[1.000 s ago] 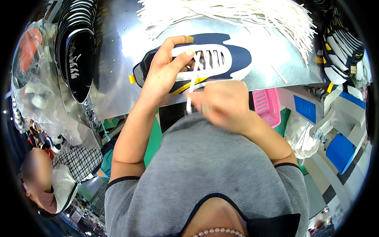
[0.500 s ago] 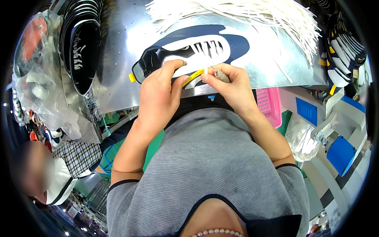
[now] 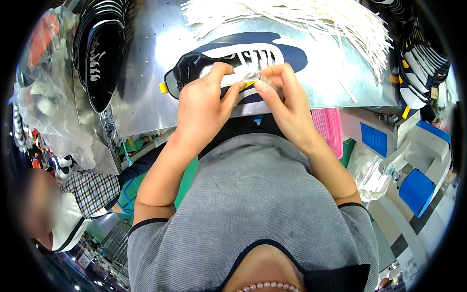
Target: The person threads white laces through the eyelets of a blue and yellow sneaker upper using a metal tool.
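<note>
A navy and white shoe upper lies on its side on the metal table, its dark heel opening to the left. A yellow tab shows at the heel, and a yellow strip shows at the near edge. My left hand is closed, pinching that near edge between thumb and fingers. Close beside it, my right hand is closed in a pinch at the yellow strip. A small tool with a wrapped grey handle is in it, mostly hidden and blurred. Something whitish between the hands is smeared by motion.
White laces lie in a heap at the far side. Stacked black shoe uppers stand on the left, navy and white ones on the right. A pink basket sits below the table edge. Another person is at the lower left.
My right hand has turned and its fingers have risen, so the wrapped handle is now mostly hidden. The left hand has shifted slightly right, still pinching the upper.
</note>
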{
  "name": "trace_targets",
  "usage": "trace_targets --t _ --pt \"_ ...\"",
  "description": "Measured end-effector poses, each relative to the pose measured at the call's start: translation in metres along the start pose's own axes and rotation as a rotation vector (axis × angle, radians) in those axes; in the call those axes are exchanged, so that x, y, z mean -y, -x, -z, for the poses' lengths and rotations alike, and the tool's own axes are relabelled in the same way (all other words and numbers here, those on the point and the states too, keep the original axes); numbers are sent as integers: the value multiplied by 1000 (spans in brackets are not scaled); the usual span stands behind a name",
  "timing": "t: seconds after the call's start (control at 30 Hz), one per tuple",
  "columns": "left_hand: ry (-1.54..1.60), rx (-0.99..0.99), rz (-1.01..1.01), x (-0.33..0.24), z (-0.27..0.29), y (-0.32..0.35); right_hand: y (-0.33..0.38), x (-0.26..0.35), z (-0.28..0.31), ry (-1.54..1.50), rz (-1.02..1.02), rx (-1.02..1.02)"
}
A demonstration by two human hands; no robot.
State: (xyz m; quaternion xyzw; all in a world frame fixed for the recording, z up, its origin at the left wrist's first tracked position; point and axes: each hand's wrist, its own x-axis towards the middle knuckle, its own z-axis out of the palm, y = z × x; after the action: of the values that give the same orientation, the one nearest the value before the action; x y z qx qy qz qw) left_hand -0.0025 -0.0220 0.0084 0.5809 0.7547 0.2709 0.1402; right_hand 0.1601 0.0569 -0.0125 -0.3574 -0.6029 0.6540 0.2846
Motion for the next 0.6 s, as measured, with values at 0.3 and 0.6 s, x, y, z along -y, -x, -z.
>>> trace_targets --t 0.3,0.6 --pt "30 -41 -146 9 -3 0 4 -3 7 335 -20 90" --pt "52 -95 -146 8 -7 0 3 10 11 280 -100 100"
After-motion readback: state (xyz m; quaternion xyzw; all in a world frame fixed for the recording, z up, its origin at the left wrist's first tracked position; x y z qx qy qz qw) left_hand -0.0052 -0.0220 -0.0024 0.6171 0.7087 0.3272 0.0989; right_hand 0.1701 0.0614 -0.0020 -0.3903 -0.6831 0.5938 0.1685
